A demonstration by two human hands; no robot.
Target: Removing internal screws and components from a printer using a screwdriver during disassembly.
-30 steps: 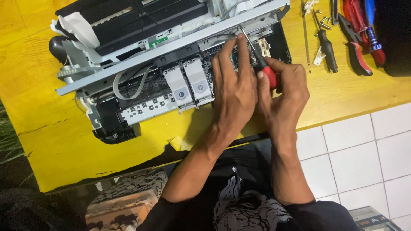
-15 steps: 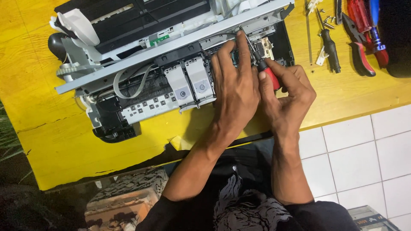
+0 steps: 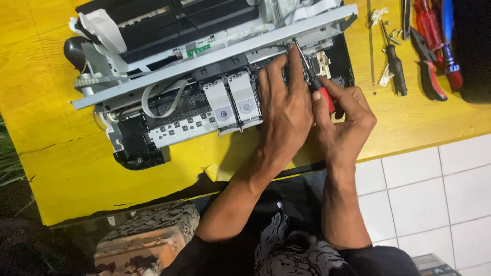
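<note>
Head view: right hand (image 3: 341, 120) closed on the red-handled screwdriver (image 3: 313, 79), its tip now higher against the opened printer's (image 3: 204, 76) metal rail; left hand (image 3: 286, 105), holding nothing, stays spread flat, steadying the printer on the yellow table (image 3: 61, 168).

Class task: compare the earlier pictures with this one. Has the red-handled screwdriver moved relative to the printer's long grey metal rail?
No. The red-handled screwdriver keeps its tip just below the grey metal rail, gripped by the right hand; the small shifts match the camera's.

Glossy red plastic screwdriver handle (image 3: 325, 98); matt grey metal printer rail (image 3: 204, 64); chipped yellow-painted table (image 3: 61, 168).
</note>
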